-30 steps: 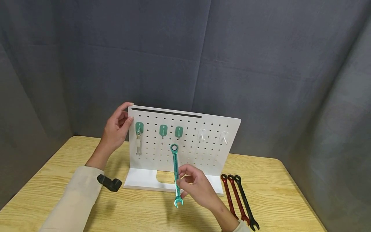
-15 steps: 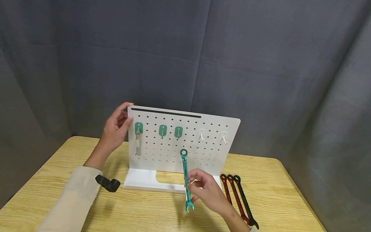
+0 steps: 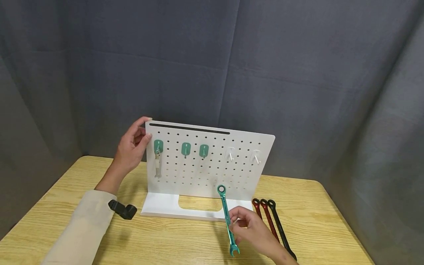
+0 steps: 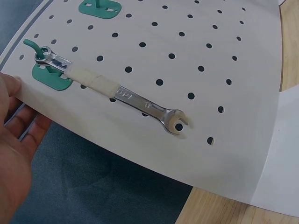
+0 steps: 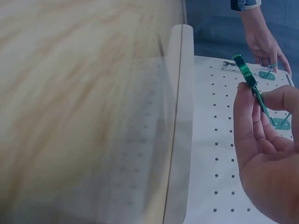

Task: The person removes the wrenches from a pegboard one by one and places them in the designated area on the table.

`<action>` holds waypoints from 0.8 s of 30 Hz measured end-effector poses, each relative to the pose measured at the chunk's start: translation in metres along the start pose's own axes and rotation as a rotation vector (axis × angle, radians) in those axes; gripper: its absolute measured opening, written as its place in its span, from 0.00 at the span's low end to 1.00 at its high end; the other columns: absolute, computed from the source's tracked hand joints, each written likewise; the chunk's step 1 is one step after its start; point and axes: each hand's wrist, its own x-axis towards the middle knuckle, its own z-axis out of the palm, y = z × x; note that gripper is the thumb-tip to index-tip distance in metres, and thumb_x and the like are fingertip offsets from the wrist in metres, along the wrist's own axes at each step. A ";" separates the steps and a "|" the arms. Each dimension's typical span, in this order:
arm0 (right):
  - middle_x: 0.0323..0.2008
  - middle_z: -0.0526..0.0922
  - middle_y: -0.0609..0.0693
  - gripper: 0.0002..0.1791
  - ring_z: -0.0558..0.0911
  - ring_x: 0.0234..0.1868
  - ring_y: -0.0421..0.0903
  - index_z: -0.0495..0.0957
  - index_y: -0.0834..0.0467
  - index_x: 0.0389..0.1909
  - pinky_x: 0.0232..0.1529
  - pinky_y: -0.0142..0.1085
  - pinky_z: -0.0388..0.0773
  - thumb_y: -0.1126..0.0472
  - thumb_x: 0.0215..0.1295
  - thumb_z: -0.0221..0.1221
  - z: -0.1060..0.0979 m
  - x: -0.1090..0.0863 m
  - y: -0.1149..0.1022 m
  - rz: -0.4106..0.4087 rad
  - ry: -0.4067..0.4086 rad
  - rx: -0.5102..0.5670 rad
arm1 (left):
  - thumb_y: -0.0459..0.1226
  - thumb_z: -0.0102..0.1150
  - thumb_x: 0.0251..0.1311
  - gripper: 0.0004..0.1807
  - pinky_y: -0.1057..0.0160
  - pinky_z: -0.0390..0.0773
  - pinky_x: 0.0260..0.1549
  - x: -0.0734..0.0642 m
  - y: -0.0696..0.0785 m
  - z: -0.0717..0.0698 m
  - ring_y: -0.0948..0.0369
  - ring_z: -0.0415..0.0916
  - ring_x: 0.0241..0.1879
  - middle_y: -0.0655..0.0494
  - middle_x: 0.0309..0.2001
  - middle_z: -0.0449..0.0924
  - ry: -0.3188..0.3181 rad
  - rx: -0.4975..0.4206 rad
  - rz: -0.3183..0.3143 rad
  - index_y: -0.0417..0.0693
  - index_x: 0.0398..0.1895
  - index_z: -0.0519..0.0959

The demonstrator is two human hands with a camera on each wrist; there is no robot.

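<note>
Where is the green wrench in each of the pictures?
Head: green wrench low, right of centre, pinched by the right hand.
Left wrist: not in it.
Right wrist: upper right, its edge between fingertips.
Shared landmark: the white pegboard.

Your left hand [image 4: 16,140] holds the edge of the white pegboard [image 4: 196,93], with the fingertips on its border. A small silver wrench [image 4: 114,93] hangs by its ring end from a green hook [image 4: 44,67], and pale tape wraps its handle. A second green hook [image 4: 99,6] sits further along. The wooden counter [image 4: 219,212] shows below the board.
</note>
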 end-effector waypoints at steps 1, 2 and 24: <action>0.36 0.79 0.55 0.08 0.81 0.29 0.44 0.77 0.68 0.46 0.30 0.41 0.83 0.70 0.69 0.59 -0.002 -0.002 0.001 0.004 0.003 -0.011 | 0.30 0.54 0.76 0.27 0.69 0.69 0.38 0.000 0.000 0.000 0.57 0.71 0.38 0.47 0.43 0.73 0.000 0.003 0.000 0.52 0.75 0.67; 0.36 0.79 0.55 0.08 0.81 0.29 0.44 0.77 0.68 0.46 0.30 0.41 0.83 0.70 0.69 0.59 -0.004 -0.004 0.003 0.005 0.007 -0.022 | 0.30 0.54 0.76 0.27 0.69 0.69 0.38 0.000 0.000 0.000 0.57 0.71 0.38 0.47 0.43 0.73 0.001 0.001 0.001 0.52 0.75 0.67; 0.38 0.77 0.56 0.14 0.79 0.29 0.47 0.74 0.70 0.52 0.29 0.40 0.82 0.67 0.71 0.60 -0.060 -0.043 0.025 0.189 0.140 -0.055 | 0.29 0.55 0.75 0.27 0.70 0.71 0.39 -0.002 0.001 -0.001 0.55 0.73 0.40 0.45 0.44 0.76 0.000 -0.040 0.001 0.52 0.75 0.67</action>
